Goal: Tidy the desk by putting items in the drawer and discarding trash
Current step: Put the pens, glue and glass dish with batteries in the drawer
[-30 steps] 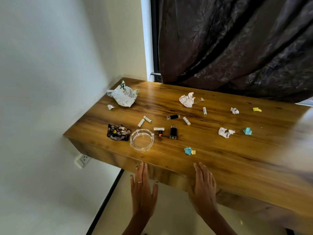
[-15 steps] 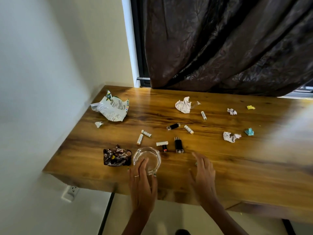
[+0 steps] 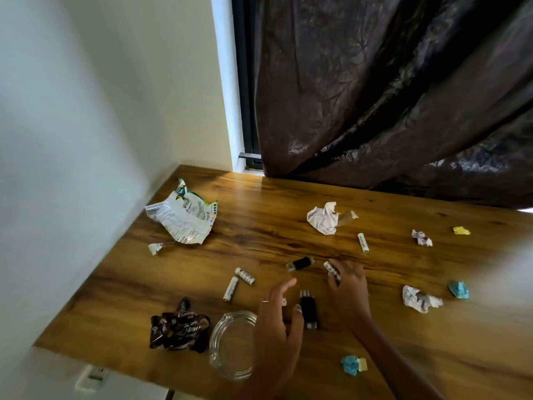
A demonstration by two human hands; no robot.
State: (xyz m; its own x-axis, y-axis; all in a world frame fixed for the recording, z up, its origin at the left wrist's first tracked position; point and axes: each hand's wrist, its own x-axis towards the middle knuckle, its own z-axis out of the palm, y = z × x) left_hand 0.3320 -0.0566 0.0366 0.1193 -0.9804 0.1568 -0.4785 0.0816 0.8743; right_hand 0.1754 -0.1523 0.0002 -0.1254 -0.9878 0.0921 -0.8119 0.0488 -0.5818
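- Head view: the right hand point(image 3: 347, 284) has its fingers curled on a small white battery point(image 3: 331, 268) on the counter point(image 3: 432, 356), near its middle.
- The left hand point(image 3: 278, 321) is open over a black lighter point(image 3: 308, 308), holding nothing.
- Best to pinch each small thing tight before lifting (round ones roll away).
- Paper balls point(image 3: 421, 300) wait for the trash.

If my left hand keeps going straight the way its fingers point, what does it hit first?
Probably the small black USB stick with a silver end. The left hand points up and slightly right across the wooden desk, and that stick lies nearest along that line. The hand's height above the desk is unclear.
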